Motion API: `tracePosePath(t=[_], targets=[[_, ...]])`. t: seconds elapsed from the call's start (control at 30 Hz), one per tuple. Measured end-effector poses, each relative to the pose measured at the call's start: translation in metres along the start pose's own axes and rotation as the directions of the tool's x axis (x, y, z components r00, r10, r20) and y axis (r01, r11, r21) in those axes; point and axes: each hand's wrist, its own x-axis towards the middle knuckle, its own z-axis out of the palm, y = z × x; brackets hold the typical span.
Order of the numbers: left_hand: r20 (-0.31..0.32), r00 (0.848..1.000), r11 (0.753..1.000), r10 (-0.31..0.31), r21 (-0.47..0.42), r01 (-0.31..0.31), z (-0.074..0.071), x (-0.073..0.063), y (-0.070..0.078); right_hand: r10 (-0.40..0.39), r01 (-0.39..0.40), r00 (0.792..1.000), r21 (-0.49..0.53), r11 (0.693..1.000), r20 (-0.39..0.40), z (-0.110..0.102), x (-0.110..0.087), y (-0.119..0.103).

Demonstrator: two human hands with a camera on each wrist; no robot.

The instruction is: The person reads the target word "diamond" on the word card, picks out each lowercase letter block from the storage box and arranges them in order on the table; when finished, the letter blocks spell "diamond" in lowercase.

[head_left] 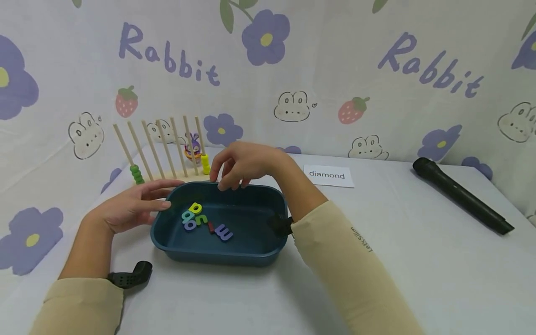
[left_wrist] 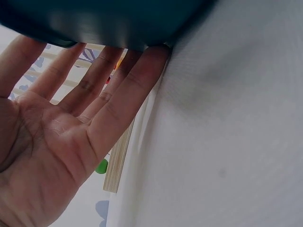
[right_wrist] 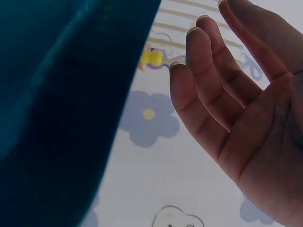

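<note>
A dark teal tray sits on the table with several coloured letters lying in its left half. Among them are a yellow letter, a green n, a small red letter and a purple m. My left hand rests at the tray's left end, its straight fingers touching the outer wall and its thumb at the rim. Over the tray's far rim hovers my right hand, with fingers loosely bent and nothing visible between them.
Behind the tray stands a wooden rack of upright rods, with green beads and yellow beads. A purple rabbit figure is behind it. Right of the tray lie a card reading "diamond" and a long black stick-like object.
</note>
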Motion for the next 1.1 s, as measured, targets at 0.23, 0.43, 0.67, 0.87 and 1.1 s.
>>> tracePosePath(t=[0.23, 0.43, 0.67, 0.87, 1.1], targets=[[0.013, 1.0, 1.0, -0.006, -0.005, 0.006, 0.003, 0.004, -0.001, 0.006, -0.007, 0.999, 0.019, 1.0, 0.053, 0.012, 0.017, 0.008], [0.023, 1.0, 1.0, -0.005, -0.025, 0.006, 0.006, 0.004, -0.003, 0.001, -0.004, 0.996, 0.035, 0.999, 0.086, 0.022, 0.029, 0.016], [0.019, 1.0, 1.0, -0.006, -0.014, 0.006, 0.005, 0.002, -0.001, -0.002, -0.003, 0.988, 0.032, 0.999, 0.157, 0.028, 0.033, 0.018], [0.015, 1.0, 1.0, -0.003, -0.014, 0.003, 0.003, 0.002, 0.002, 0.017, -0.015, 0.978, -0.014, 1.0, 0.21, 0.032, 0.037, 0.016], [0.012, 1.0, 1.0, 0.003, -0.008, -0.002, -0.002, 0.0, 0.001, 0.066, -0.046, 0.962, -0.08, 0.996, 0.266, 0.046, 0.05, 0.013]])
